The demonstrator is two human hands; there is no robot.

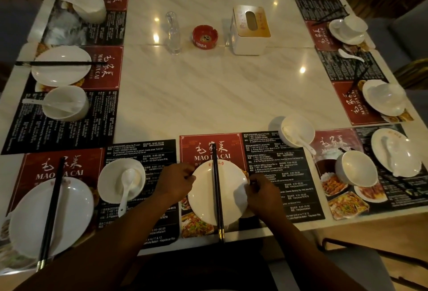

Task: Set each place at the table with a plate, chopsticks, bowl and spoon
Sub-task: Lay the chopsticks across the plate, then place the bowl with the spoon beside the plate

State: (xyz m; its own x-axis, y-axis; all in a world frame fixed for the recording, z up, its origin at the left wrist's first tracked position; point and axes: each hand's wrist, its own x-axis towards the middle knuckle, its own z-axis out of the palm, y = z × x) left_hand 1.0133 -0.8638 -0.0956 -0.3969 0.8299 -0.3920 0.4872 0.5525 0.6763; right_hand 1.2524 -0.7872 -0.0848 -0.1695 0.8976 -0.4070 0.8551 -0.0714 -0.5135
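Head view: the left hand (pixel 177 180) and right hand (pixel 262 189) each pinch an opposite rim of the plate (pixel 231 198), which sits on the near centre placemat (pixel 278 174) with chopsticks (pixel 216 188) laid across it; the step looks like squaring this setting; next, the bowl (pixel 297 129) with its spoon (pixel 301 141), beyond the mat's far right corner, probably needs drawing closer.

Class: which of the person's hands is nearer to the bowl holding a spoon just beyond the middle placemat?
Right. The right hand grips the plate rim, below and a little left of the bowl. The left hand is at the plate's opposite rim, farther away.
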